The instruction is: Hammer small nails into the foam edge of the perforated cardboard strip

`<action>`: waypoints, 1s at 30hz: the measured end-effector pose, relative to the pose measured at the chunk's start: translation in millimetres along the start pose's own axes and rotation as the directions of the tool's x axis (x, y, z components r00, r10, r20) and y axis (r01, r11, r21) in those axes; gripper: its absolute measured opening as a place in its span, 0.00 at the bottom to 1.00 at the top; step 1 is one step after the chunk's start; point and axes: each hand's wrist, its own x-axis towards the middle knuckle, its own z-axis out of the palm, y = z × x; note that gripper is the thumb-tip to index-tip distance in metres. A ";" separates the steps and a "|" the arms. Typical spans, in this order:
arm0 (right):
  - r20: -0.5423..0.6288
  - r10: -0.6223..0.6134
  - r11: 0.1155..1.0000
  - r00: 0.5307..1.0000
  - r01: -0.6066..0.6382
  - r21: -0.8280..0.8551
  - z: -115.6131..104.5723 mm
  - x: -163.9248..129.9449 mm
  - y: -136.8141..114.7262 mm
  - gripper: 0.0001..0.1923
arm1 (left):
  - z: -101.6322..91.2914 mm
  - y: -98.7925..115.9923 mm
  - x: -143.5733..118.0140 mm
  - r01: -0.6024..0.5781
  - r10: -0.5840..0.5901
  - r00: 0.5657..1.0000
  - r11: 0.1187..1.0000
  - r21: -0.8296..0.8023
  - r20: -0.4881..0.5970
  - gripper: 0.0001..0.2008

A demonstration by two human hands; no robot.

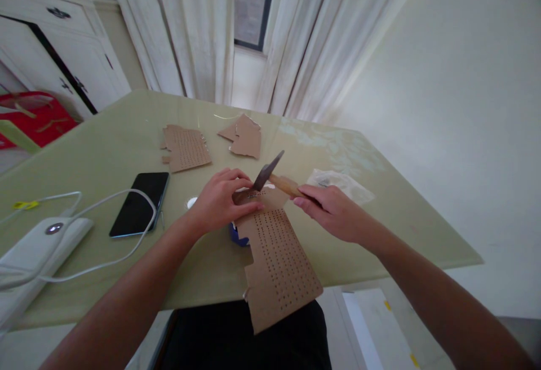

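My left hand [220, 198] presses down on the top end of a brown cardboard piece [279, 263] punched with rows of small holes; the piece hangs over the table's near edge. My right hand [332, 209] grips the wooden handle of a tool [270, 175] whose dark metal blade points up and to the right over the cardboard, close to my left fingers. A blue object [237, 237] shows partly under the cardboard.
On the pale green table [105, 150] lie a black phone [139, 203], a white power bank [38, 243] with white cables, two more cardboard pieces [186, 147] [245, 136] and a clear plastic bag [342, 184]. A red chair [34, 116] stands far left.
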 end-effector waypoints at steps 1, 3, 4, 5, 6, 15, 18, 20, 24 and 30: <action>-0.038 0.030 0.996 0.999 -0.027 0.084 0.8 0.0 2.5 0.19 | -0.3 0.8 0.3 0.011 -0.011 1.000 1.000 -0.012 -0.006 0.21; -0.116 0.125 0.943 0.985 -0.082 0.324 5.2 1.7 9.1 0.19 | -3.4 0.7 1.4 0.041 -0.043 0.999 0.998 -0.053 -0.023 0.22; -0.143 0.182 0.883 0.973 -0.098 0.458 9.1 3.9 13.2 0.18 | -6.7 -1.2 2.2 0.063 -0.066 0.997 0.995 -0.072 -0.040 0.22; -0.164 0.228 0.809 0.960 -0.093 0.581 13.9 7.2 17.8 0.19 | -11.3 -4.7 2.8 0.091 -0.096 0.993 0.993 -0.080 -0.064 0.22; -0.174 0.268 0.725 0.948 -0.079 0.684 19.5 11.5 22.9 0.19 | -17.0 -10.1 3.3 0.126 -0.132 0.987 0.990 -0.071 -0.092 0.21; -0.078 0.416 0.217 0.906 -0.015 0.976 71.2 50.9 71.0 0.24 | -70.0 -73.2 -15.9 0.443 -0.547 0.825 0.783 0.437 0.144 0.12; -0.065 0.427 0.187 0.902 -0.018 0.982 78.4 47.6 79.1 0.23 | -73.1 -74.5 -26.9 0.464 -0.641 0.715 0.733 0.498 0.277 0.12; -0.063 0.429 0.178 0.901 -0.016 0.984 79.1 43.2 81.9 0.23 | -73.6 -73.1 -31.8 0.465 -0.686 0.668 0.687 0.559 0.287 0.09; -0.065 0.438 0.148 0.896 -0.001 0.989 77.7 37.5 84.4 0.23 | -73.5 -69.2 -31.1 0.466 -0.718 0.605 0.670 0.578 0.344 0.07; -0.033 0.455 0.069 0.890 0.002 0.998 81.2 37.1 84.6 0.21 | -60.0 -58.5 -16.4 0.407 -0.683 0.633 0.694 0.594 0.364 0.14</action>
